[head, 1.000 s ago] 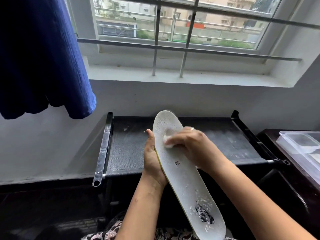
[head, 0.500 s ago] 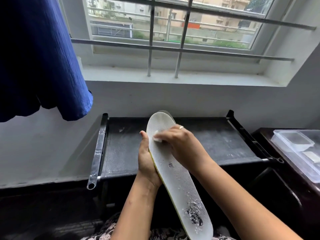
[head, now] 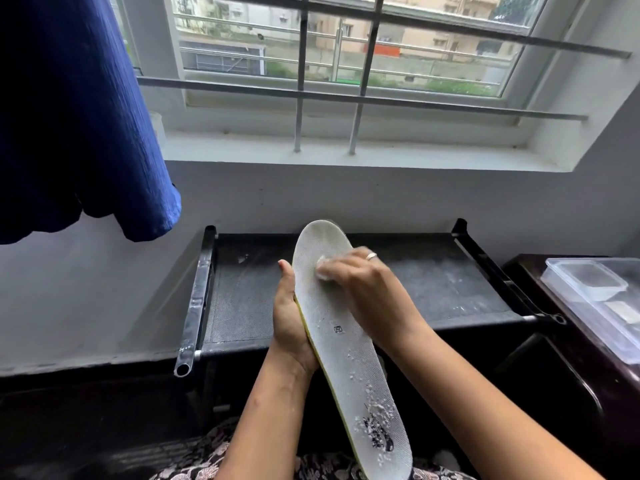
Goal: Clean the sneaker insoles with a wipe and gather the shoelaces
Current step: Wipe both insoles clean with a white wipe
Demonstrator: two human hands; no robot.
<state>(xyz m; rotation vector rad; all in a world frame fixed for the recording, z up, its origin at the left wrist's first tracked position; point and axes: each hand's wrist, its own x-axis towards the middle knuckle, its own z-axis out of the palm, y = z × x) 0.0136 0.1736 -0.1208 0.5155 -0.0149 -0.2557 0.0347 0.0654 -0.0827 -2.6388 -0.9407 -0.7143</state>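
The white insole [head: 341, 327], heel speckled with crumbs, is cupped from behind by the left hand [head: 289, 318]. The right hand [head: 363, 285] pinches a wipe [head: 322, 268] at its toe. A black rack [head: 433, 289] lies at twelve o'clock, window [head: 346, 46] above.

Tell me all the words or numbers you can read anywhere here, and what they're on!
Small dark square mark on the middle of the long white fabric insole: too small to read.
Worn black printed logo near the insole's heel: flaked away, not readable.
Orange panel on the building outside the window: too blurred to tell if it carries text.
Nothing else shows any writing.
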